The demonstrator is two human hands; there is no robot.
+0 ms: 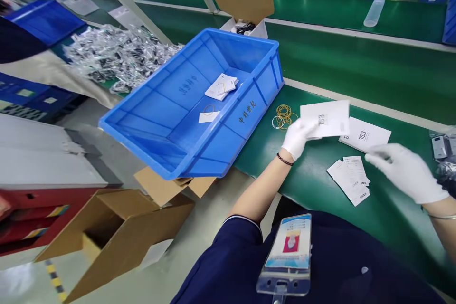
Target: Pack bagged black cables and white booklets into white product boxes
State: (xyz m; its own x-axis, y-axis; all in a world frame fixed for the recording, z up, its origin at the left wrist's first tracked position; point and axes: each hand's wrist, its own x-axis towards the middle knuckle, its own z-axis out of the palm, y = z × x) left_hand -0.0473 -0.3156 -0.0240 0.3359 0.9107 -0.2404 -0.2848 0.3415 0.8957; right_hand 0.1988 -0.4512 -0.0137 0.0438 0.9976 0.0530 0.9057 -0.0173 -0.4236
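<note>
My left hand (297, 138), in a white glove, holds a white printed leaflet (326, 118) just above the green table (320, 61). My right hand (406, 171), also gloved, hovers open over a small stack of folded white slips (351, 178), fingers spread, touching nothing that I can see. A second white booklet (366, 135) lies flat between the two hands. A pile of rubber bands (284, 116) rests left of the held leaflet.
A blue plastic crate (185, 104) overhangs the table's left edge, holding a banded bundle of slips (221, 88) and one rubber band. Silver pouches (114, 54) are heaped beyond it. Open cardboard boxes (117, 232) stand on the floor. Bagged parts (443, 149) lie far right.
</note>
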